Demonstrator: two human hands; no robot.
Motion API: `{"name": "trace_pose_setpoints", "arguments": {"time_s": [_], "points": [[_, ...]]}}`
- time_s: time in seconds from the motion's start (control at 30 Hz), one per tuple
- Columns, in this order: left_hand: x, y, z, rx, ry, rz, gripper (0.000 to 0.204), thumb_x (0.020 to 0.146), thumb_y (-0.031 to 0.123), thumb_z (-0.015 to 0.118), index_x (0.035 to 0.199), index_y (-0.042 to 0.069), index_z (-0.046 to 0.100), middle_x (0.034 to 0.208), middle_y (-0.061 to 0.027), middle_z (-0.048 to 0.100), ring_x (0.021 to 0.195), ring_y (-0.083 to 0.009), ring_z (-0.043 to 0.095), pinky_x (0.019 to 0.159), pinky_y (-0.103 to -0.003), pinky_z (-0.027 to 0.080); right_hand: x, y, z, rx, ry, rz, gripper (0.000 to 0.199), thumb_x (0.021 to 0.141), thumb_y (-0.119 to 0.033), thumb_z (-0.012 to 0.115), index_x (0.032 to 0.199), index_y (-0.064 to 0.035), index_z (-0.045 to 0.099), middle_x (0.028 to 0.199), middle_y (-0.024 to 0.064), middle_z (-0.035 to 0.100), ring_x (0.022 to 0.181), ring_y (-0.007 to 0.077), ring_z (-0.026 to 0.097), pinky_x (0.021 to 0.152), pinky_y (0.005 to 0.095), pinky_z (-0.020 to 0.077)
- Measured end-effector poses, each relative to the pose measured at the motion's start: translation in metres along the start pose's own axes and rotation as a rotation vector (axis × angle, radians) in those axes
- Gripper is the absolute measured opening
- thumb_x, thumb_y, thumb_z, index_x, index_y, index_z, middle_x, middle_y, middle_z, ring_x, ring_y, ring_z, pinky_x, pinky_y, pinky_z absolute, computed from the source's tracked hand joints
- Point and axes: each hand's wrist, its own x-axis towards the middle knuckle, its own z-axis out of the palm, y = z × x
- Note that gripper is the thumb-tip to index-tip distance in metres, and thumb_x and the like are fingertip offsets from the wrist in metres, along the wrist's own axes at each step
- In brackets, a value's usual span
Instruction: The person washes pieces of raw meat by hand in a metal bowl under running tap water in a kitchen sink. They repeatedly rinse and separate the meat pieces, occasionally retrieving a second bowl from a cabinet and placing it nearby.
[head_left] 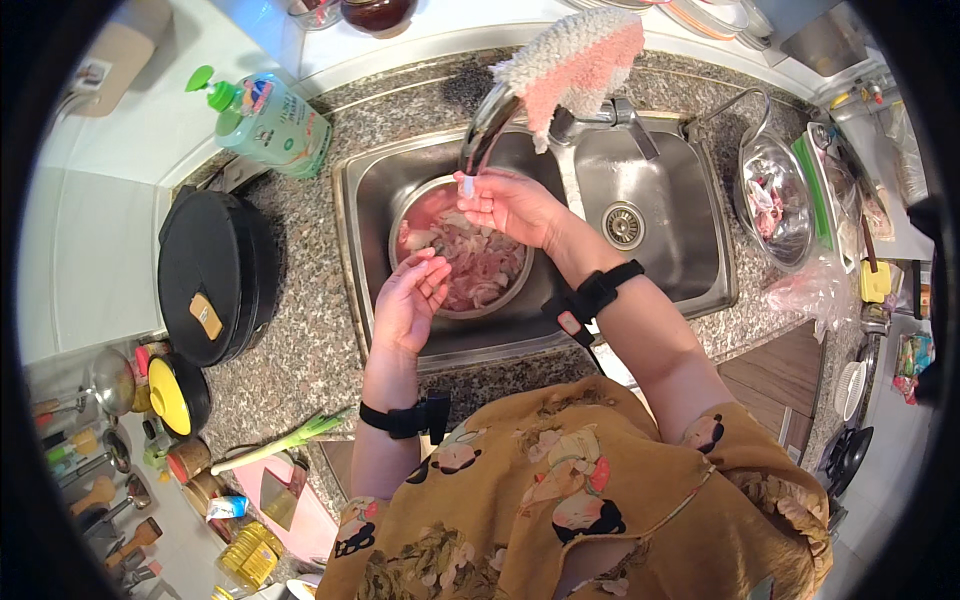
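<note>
Speckled granite counter (300, 340), double steel sink (700, 290) set into it. Left basin: round metal bowl (418, 215) full of pale pink raw meat pieces (480, 265) in cloudy water. Faucet (490, 125) swung over that basin, pink-and-white cloth (580, 60) draped across its top.

Right hand (515, 205) above bowl, just under spout, fingertips pinched on small whitish scrap (467, 187). Left hand (410, 300) at bowl's near rim, palm up, fingers loosely curled, holding nothing visible, tips just over the meat. Black strap on each wrist.

Right basin: bare, drain (623, 226) showing. Right of sink: second steel bowl (775, 200) with a few pinkish pieces inside, crumpled clear plastic bag (815, 295) just beside it.

Left of sink: green pump bottle (265, 115) at back corner, black lidded pan (210, 275) on counter, smaller black pot with yellow lid (180, 395) near it. Front-left: leek (285, 440) lying by pink cutting board (300, 505), cleaver (278, 497) on board. Utensils hanging at far left, too small to detail.
</note>
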Motion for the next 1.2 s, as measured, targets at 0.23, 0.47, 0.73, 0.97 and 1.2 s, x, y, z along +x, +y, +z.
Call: {"name": "trace_pose_setpoints", "arguments": {"time_s": [0.23, 0.47, 0.73, 0.97, 1.2], "points": [[-0.012, -0.010, -0.017, -0.035, -0.018, -0.035, 0.027, 0.088, 0.014, 0.058, 0.114, 0.009, 0.056, 0.101, -0.0053, 0.064, 0.097, -0.0177, 0.061, 0.078, -0.030, 0.048, 0.001, 0.008, 0.019, -0.233, 0.168, -0.145, 0.019, 0.086, -0.017, 0.067, 0.098, -0.0026, 0.064, 0.084, 0.0027, 0.064, 0.069, 0.0089, 0.061, 0.061, 0.0208, 0.0518], [-0.030, -0.012, -0.019, -0.041, -0.040, 0.031, 0.025, 0.089, 0.015, 0.056, 0.113, 0.010, 0.056, 0.101, -0.0041, 0.064, 0.096, -0.0170, 0.061, 0.076, -0.029, 0.049, -0.008, 0.006, 0.027, -0.393, 0.175, -0.229, 0.018, 0.083, -0.017, 0.071, 0.091, -0.0027, 0.064, 0.072, 0.0041, 0.063, 0.058, 0.0102, 0.061, 0.047, 0.0183, 0.0427], [-0.069, -0.019, -0.020, -0.001, -0.003, 0.101, 0.023, 0.091, 0.013, 0.053, 0.113, 0.007, 0.056, 0.098, -0.0053, 0.065, 0.093, -0.0177, 0.062, 0.074, -0.029, 0.051, -0.028, -0.002, 0.014, -1.047, 0.245, -0.563, 0.014, 0.079, -0.012, 0.070, 0.090, -0.0038, 0.071, 0.085, 0.0061, 0.070, 0.071, 0.0112, 0.065, 0.064, 0.0267, 0.0529], [-0.104, -0.040, -0.034, -0.054, 0.076, 0.125, 0.024, 0.091, 0.011, 0.053, 0.114, 0.007, 0.057, 0.102, -0.0074, 0.065, 0.095, -0.0195, 0.063, 0.074, -0.029, 0.052, -0.143, -0.091, -0.025, -1.015, 0.320, -0.758, 0.015, 0.088, -0.015, 0.061, 0.101, -0.0079, 0.067, 0.087, 0.0024, 0.068, 0.071, 0.0105, 0.063, 0.065, 0.0245, 0.0509], [-0.110, -0.048, -0.047, -0.022, 0.200, 0.129, 0.023, 0.090, 0.011, 0.054, 0.113, 0.006, 0.056, 0.098, -0.0071, 0.063, 0.091, -0.0181, 0.063, 0.071, -0.027, 0.051, -0.275, -0.202, -0.144, -1.123, 0.731, -1.477, 0.022, 0.090, -0.018, 0.062, 0.105, -0.0026, 0.066, 0.088, 0.0001, 0.066, 0.077, 0.0058, 0.057, 0.070, 0.0197, 0.0465]]}}
